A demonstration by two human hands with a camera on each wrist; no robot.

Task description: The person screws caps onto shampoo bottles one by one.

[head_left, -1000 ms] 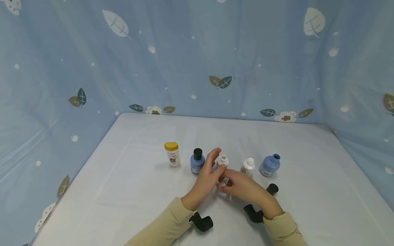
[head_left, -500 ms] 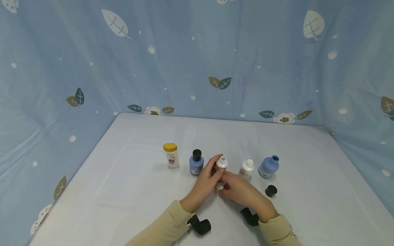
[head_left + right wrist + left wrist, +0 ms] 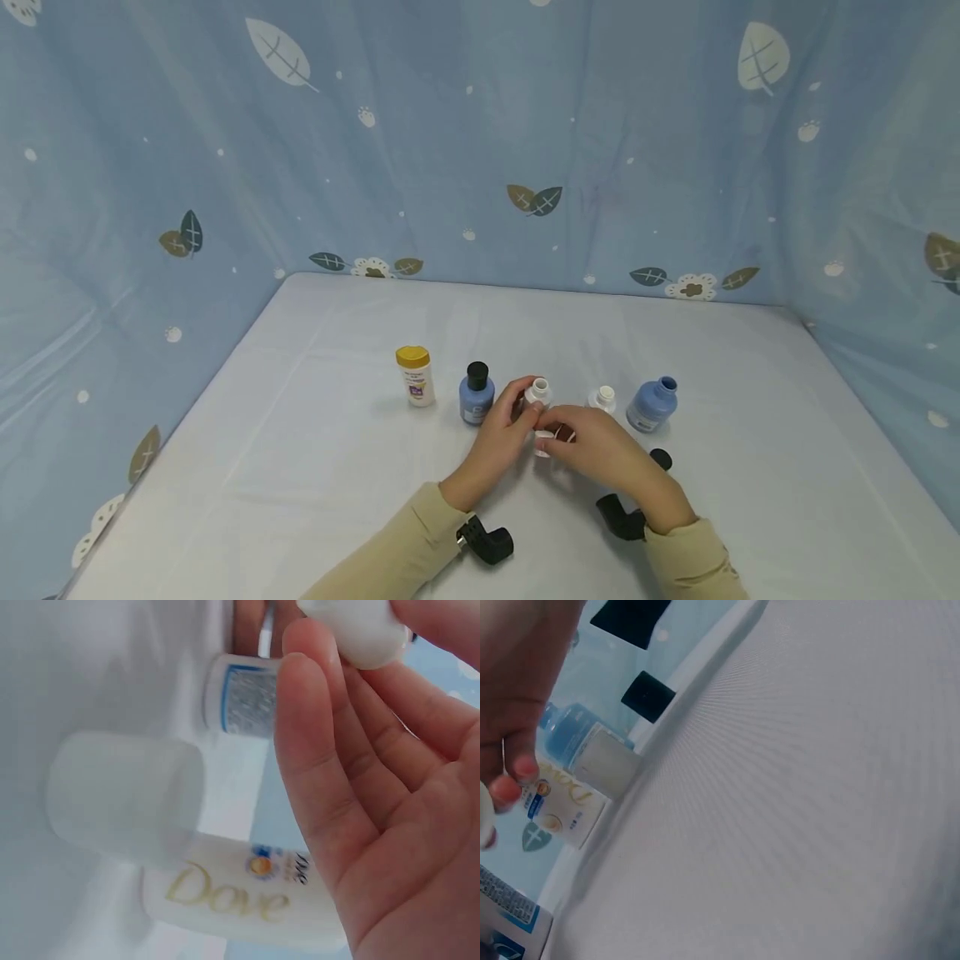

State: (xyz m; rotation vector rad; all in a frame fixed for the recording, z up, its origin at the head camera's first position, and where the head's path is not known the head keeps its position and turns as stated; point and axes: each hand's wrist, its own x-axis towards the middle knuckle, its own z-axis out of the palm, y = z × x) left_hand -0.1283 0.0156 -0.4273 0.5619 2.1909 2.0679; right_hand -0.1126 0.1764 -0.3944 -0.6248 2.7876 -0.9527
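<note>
My left hand (image 3: 498, 442) grips a small white bottle (image 3: 537, 397) whose open mouth faces up; its blue-edged label (image 3: 251, 701) shows in the right wrist view. Beside it, my right hand (image 3: 600, 446) pinches a small rounded white cap (image 3: 364, 634) between thumb and fingertips, close to the bottle's near side. A translucent cup-shaped cap (image 3: 124, 799) stands on the table just below the right fingers. Behind the right hand is a white Dove bottle (image 3: 240, 896), its lower part hidden in the head view.
A blue bottle with black cap (image 3: 477, 396) and a white bottle with yellow lid (image 3: 416, 379) stand to the left. An uncapped blue bottle (image 3: 652, 406) stands right, with a loose black cap (image 3: 661, 458) nearer, partly behind the right wrist. A patterned blue curtain (image 3: 480, 150) rises behind.
My left fingers have come down from a raised, straighter pose to close around the white bottle. My right hand has shifted slightly and stays beside it, over the near side.
</note>
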